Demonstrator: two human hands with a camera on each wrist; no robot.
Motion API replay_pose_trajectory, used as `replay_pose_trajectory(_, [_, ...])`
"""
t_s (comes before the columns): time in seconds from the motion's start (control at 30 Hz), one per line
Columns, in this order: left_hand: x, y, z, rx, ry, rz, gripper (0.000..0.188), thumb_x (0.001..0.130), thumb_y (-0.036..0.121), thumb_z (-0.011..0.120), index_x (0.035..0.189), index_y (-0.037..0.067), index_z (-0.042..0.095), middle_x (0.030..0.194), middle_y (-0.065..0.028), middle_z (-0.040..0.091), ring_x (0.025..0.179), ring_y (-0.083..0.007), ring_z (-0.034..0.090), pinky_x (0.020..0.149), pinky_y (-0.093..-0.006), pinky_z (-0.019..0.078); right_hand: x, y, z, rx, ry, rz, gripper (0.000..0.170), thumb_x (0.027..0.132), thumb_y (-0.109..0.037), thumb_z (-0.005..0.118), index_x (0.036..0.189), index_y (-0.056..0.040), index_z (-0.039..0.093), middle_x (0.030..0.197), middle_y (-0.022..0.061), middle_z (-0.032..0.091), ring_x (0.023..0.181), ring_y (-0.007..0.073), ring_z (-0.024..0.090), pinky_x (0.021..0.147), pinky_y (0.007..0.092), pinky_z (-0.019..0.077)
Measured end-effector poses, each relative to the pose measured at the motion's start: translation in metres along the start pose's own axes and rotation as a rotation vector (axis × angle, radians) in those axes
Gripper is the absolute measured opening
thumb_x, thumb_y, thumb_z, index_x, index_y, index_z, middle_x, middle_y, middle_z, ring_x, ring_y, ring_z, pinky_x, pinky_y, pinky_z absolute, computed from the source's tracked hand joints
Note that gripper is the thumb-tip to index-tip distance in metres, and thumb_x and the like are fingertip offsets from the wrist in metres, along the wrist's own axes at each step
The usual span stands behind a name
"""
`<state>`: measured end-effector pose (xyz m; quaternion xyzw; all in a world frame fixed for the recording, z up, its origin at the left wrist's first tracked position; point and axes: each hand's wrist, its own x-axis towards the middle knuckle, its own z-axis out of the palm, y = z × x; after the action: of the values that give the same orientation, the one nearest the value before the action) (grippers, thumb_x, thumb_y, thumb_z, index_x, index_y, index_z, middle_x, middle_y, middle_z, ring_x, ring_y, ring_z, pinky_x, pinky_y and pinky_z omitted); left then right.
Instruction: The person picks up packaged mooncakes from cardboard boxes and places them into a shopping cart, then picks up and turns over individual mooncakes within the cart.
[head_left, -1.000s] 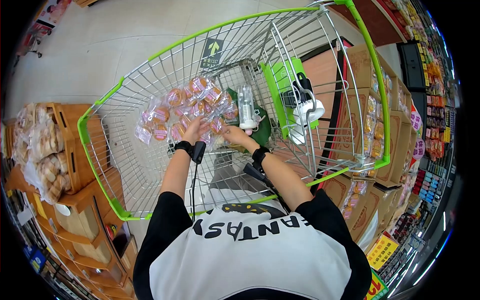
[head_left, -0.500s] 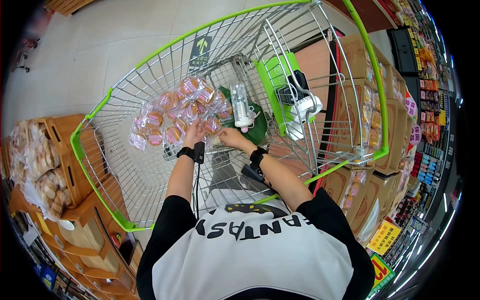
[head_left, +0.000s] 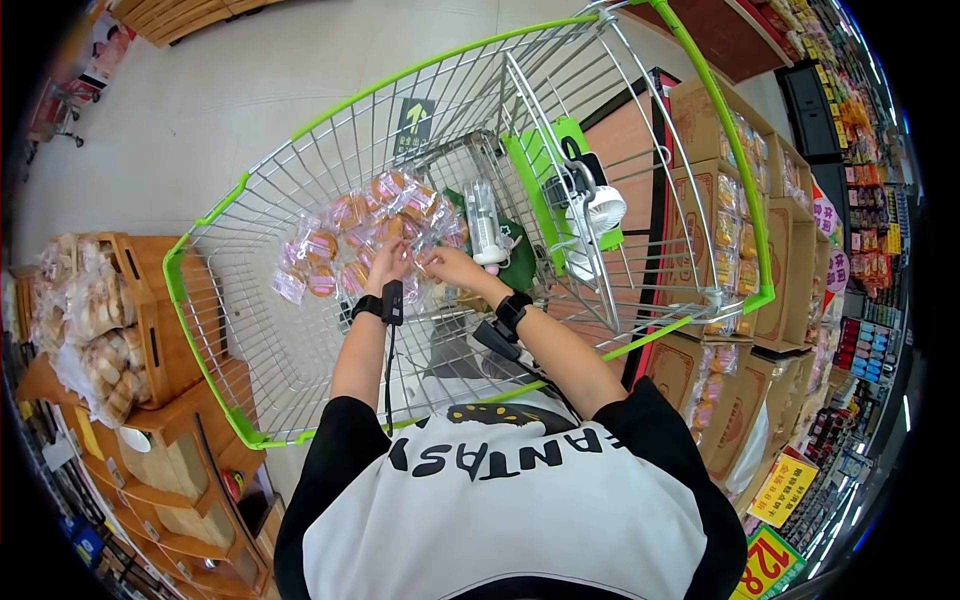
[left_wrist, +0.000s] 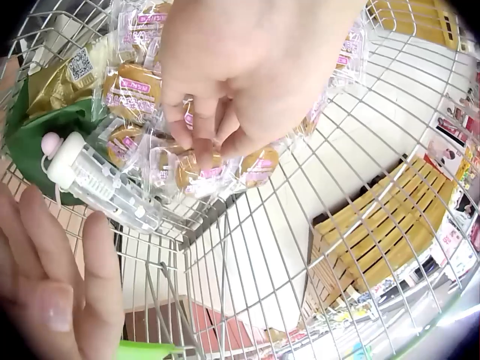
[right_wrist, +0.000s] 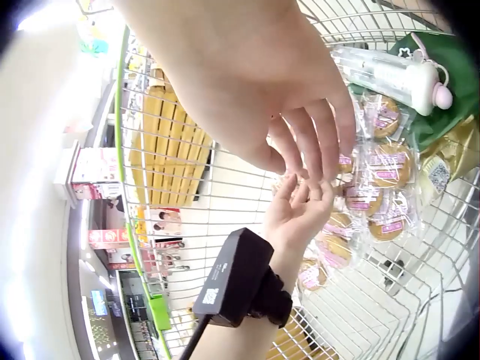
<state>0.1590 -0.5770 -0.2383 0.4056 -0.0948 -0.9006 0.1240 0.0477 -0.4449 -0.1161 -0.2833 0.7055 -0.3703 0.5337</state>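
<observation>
Right grip (head_left: 460, 270) has loosely bent fingers with nothing visible in them; whether left grip (head_left: 388, 266) pinches one of the wrapped cakes (head_left: 347, 211), I cannot tell. They lie bunched inside the trolley (head_left: 174, 274): loading looks done, arranging seems unfinished.

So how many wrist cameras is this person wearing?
2. The left camera is strapped to the wrist behind the left hand, the right camera behind the right hand. Both show in the head view.
</observation>
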Motion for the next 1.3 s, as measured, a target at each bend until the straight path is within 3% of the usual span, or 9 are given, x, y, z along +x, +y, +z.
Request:
replay_pose_trajectory(0.2, [-0.035, 0.008, 0.042, 0.053, 0.051, 0.062, 0.021, 0.083, 0.011, 0.051, 0.103, 0.004, 0.050, 0.088, -0.0018, 0.055, 0.081, -0.0120, 0.053, 0.070, -0.0233, 0.0441, -0.017, -0.023, -0.016, -0.039, 0.040, -0.124, 0.024, 0.073, -0.018, 0.055, 0.089, -0.0005, 0.058, 0.076, 0.0095, 0.060, 0.065, 0.0161, 0.058, 0.059, 0.0269, 0.0458])
replay_pose_trajectory(0.3, [-0.055, 0.008, 0.058, 0.111, -0.123, 0.036, 0.027, 0.085, 0.013, 0.048, 0.110, 0.003, 0.048, 0.102, -0.0036, 0.053, 0.094, -0.0133, 0.050, 0.076, -0.0250, 0.0435, -0.035, -0.038, -0.024, -0.107, 0.079, -0.201, 0.025, 0.073, -0.019, 0.055, 0.090, -0.0015, 0.058, 0.077, 0.0100, 0.061, 0.067, 0.0169, 0.058, 0.061, 0.0275, 0.0460])
replay_pose_trajectory(0.5, [-0.129, 0.005, 0.123, 0.589, -0.246, 0.074, 0.039, 0.084, 0.014, 0.050, 0.120, 0.004, 0.042, 0.111, -0.0029, 0.050, 0.096, -0.0090, 0.048, 0.078, -0.0244, 0.0405, -0.084, -0.064, -0.028, -0.142, 0.118, -0.354, 0.024, 0.073, -0.019, 0.054, 0.091, -0.0036, 0.057, 0.074, 0.0112, 0.060, 0.067, 0.0214, 0.059, 0.060, 0.0318, 0.0454])
replay_pose_trajectory(0.77, [-0.211, -0.001, 0.175, 0.693, -0.418, 0.377, 0.040, 0.081, 0.007, 0.050, 0.119, -0.003, 0.041, 0.108, -0.0068, 0.051, 0.088, -0.0105, 0.052, 0.081, -0.0252, 0.0406, -0.167, -0.107, -0.044, -0.234, 0.087, -0.496, 0.020, 0.074, -0.017, 0.053, 0.089, -0.0036, 0.056, 0.076, 0.0114, 0.060, 0.070, 0.0255, 0.058, 0.062, 0.0334, 0.0450])
replay_pose_trajectory(0.87, [-0.253, -0.001, 0.200, 0.730, -0.445, 0.474, 0.040, 0.080, 0.007, 0.051, 0.118, -0.003, 0.043, 0.107, -0.0067, 0.052, 0.088, -0.0106, 0.052, 0.080, -0.0244, 0.0404, -0.192, -0.109, -0.054, -0.184, 0.180, -0.595, 0.019, 0.075, -0.014, 0.053, 0.089, -0.0020, 0.055, 0.074, 0.0120, 0.060, 0.068, 0.0253, 0.058, 0.061, 0.0334, 0.0446])
replay_pose_trajectory(0.93, [-0.271, 0.000, 0.207, 0.774, -0.533, 0.594, 0.040, 0.079, 0.008, 0.053, 0.116, -0.003, 0.045, 0.107, -0.0066, 0.050, 0.089, -0.0109, 0.050, 0.080, -0.0260, 0.0398, -0.209, -0.109, -0.063, -0.077, 0.171, -0.550, 0.021, 0.078, -0.017, 0.053, 0.093, -0.0011, 0.053, 0.075, 0.0105, 0.059, 0.070, 0.0179, 0.058, 0.062, 0.0295, 0.0446])
replay_pose_trajectory(1.07, [-0.306, -0.008, 0.225, 0.800, -0.630, 0.713, 0.040, 0.076, 0.011, 0.055, 0.113, -0.004, 0.048, 0.109, -0.0070, 0.045, 0.094, -0.0134, 0.048, 0.081, -0.0302, 0.0392, -0.235, -0.098, -0.078, -0.056, 0.101, -0.515, 0.018, 0.082, -0.016, 0.050, 0.092, -0.0008, 0.052, 0.079, 0.0079, 0.059, 0.071, 0.0151, 0.057, 0.063, 0.0265, 0.0453])
replay_pose_trajectory(1.13, [-0.320, -0.017, 0.236, 0.807, -0.798, 0.733, 0.041, 0.075, 0.013, 0.056, 0.111, -0.004, 0.049, 0.110, -0.0074, 0.042, 0.098, -0.0168, 0.046, 0.083, -0.0326, 0.0380, -0.246, -0.091, -0.079, 0.330, -0.032, -0.403, 0.016, 0.086, -0.015, 0.043, 0.090, -0.0009, 0.050, 0.088, 0.0081, 0.058, 0.076, 0.0164, 0.057, 0.067, 0.0267, 0.0476])
replay_pose_trajectory(1.3, [-0.332, -0.044, 0.253, 0.771, -0.867, 0.740, 0.039, 0.074, 0.014, 0.056, 0.108, -0.004, 0.051, 0.110, -0.0080, 0.042, 0.100, -0.0214, 0.045, 0.085, -0.0363, 0.0371, -0.265, -0.069, -0.083, 0.572, -0.026, -0.465, 0.019, 0.089, -0.016, 0.036, 0.088, -0.0010, 0.048, 0.095, 0.0114, 0.055, 0.086, 0.0185, 0.056, 0.072, 0.0304, 0.0496])
